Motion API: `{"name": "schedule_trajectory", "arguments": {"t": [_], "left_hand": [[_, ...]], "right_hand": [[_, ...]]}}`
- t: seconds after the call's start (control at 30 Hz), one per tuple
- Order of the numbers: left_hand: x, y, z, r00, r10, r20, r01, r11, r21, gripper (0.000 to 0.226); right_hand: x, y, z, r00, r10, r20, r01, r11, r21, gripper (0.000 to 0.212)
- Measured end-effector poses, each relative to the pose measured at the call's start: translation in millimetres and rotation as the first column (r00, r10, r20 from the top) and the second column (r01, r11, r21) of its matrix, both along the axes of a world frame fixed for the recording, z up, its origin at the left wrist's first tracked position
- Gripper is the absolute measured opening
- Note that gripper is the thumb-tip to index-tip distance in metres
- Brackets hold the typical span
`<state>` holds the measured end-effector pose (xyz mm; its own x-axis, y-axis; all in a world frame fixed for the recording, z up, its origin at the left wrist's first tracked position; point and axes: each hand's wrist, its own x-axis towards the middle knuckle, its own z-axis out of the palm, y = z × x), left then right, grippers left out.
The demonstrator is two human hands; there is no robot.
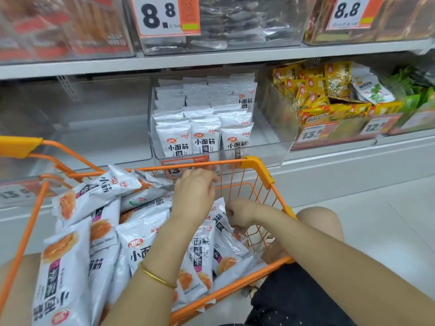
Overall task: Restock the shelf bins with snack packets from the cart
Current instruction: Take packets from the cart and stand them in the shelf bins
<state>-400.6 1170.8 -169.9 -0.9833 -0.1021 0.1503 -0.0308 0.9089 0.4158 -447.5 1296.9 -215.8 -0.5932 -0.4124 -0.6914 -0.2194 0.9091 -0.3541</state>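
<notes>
- Hovering over one cart (256, 164): left hand (194, 194), fingers loosely bent, gripping nothing
- Pinching one snack packet (220, 208): right hand (240, 214), fingers curled
- Standing three abreast in shelf bin (270, 147): front packets (204, 142)

— Lower shelf (341, 152), left to right?
— Three clear bins at its front edge. Left bin (94, 118): price tag (16, 192) on its front. Middle bin (270, 147): white packets (202, 128) upright in rows, against its left wall. Right bin (348, 131): yellow packets (324, 95) piled loose, green packets (414, 90) beyond.
— Upper shelf (211, 58)?
— More clear bins, contents blurred, 8.8 tags (162, 15).
— Cart (202, 163)?
— Orange wire. Heaped packets (141, 243), same white kind, lying all ways.
</notes>
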Motion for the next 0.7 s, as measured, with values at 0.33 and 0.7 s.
{"name": "schedule_trajectory", "arguments": {"t": [0.33, 0.7], "left_hand": [[1.7, 1.2, -0.5, 1.0, -0.003, 0.018, 0.002, 0.999, 0.05, 0.024], [-0.5, 0.4, 1.5, 1.0, -0.007, -0.021, 0.014, 0.94, 0.342, 0.021]], "right_hand": [[5.8, -5.9, -12.4, 0.987, 0.154, 0.045, -0.16, 0.974, 0.16, 0.01], [0.7, 23.6, 61.1, 0.86, -0.24, -0.449, -0.022, 0.864, -0.504, 0.006]]}}
